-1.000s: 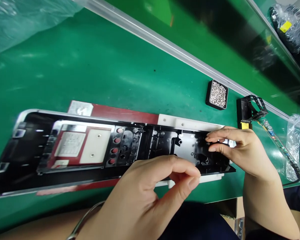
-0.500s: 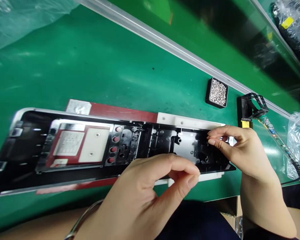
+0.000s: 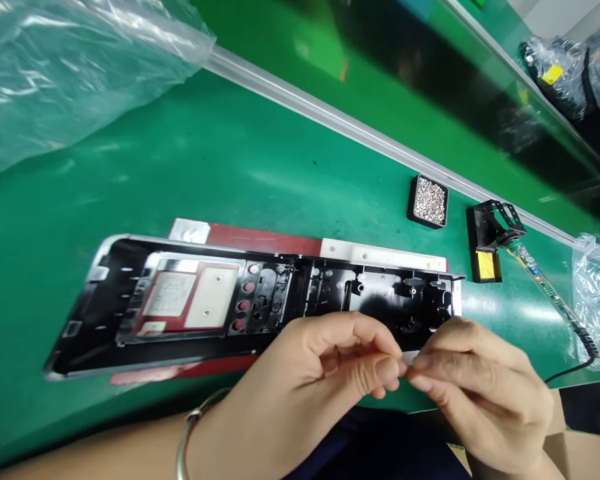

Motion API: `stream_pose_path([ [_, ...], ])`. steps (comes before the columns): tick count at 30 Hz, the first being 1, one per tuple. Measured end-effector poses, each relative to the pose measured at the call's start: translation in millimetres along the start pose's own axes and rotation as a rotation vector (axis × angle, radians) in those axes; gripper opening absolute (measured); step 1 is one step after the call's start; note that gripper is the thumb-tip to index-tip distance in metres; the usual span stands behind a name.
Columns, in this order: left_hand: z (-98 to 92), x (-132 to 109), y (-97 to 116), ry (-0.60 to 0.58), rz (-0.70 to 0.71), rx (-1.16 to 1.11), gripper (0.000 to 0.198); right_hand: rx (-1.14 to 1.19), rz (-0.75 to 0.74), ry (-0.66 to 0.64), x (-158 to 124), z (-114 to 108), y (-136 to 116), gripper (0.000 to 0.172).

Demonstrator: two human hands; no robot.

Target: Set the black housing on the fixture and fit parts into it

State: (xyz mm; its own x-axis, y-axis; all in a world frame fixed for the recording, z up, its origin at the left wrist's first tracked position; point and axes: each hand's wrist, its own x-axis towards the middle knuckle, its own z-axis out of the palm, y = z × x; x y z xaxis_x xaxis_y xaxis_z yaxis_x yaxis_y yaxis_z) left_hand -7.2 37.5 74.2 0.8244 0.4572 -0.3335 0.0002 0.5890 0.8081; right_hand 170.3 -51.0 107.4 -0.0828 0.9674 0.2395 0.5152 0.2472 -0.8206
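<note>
A long black plastic housing (image 3: 150, 353) lies open side up across a red and white fixture (image 3: 270, 241). My left hand (image 3: 330, 380), with a bracelet at the wrist, is closed in a pinch in front of the housing's lower edge. Fingertip to fingertip with it, my right hand (image 3: 480, 383) is pinched too, just below the housing's right end. Whatever the fingers hold is too small or hidden to make out. Round holes and moulded ribs show inside the housing.
Behind the housing stands a black box of small metal parts (image 3: 430, 201). To its right a soldering iron (image 3: 545, 283) rests in a black stand (image 3: 475, 233) with a yellow sponge. Clear plastic bags (image 3: 80, 80) lie at the upper left and far right. A metal rail (image 3: 330, 120) crosses behind.
My right hand has left the housing's right end and come down and left to meet my left hand's fingertips. The view has shifted, so the housing appears further right.
</note>
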Motion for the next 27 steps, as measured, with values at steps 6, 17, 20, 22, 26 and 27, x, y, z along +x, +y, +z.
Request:
stream_pose_path([
  [6,0.7,2.0,-5.5,-0.084,-0.047,-0.212,0.007,0.064,-0.077,0.112,-0.2,20.7,-1.4,0.013],
  [17,1.0,-0.7,-9.7,-0.064,0.04,-0.164,0.002,0.016,-0.165,0.144,-3.9,24.2,0.5,0.017],
  [20,2.8,-2.8,-6.6,-0.057,0.059,-0.069,0.007,-0.027,-0.186,0.134,-7.1,23.8,-0.2,0.02],
  [22,4.0,-4.8,-6.6,-0.056,0.042,-0.074,0.005,-0.037,-0.184,0.114,-8.9,22.2,-1.9,0.018],
  [26,4.3,-5.7,-6.9,-0.075,-0.005,-0.09,0.009,0.002,-0.121,0.047,-8.6,17.3,-5.9,0.014],
  [27,3.9,-5.2,-6.5,-0.085,-0.018,-0.091,0.011,0.014,-0.093,0.033,-7.7,16.3,-6.2,0.016],
])
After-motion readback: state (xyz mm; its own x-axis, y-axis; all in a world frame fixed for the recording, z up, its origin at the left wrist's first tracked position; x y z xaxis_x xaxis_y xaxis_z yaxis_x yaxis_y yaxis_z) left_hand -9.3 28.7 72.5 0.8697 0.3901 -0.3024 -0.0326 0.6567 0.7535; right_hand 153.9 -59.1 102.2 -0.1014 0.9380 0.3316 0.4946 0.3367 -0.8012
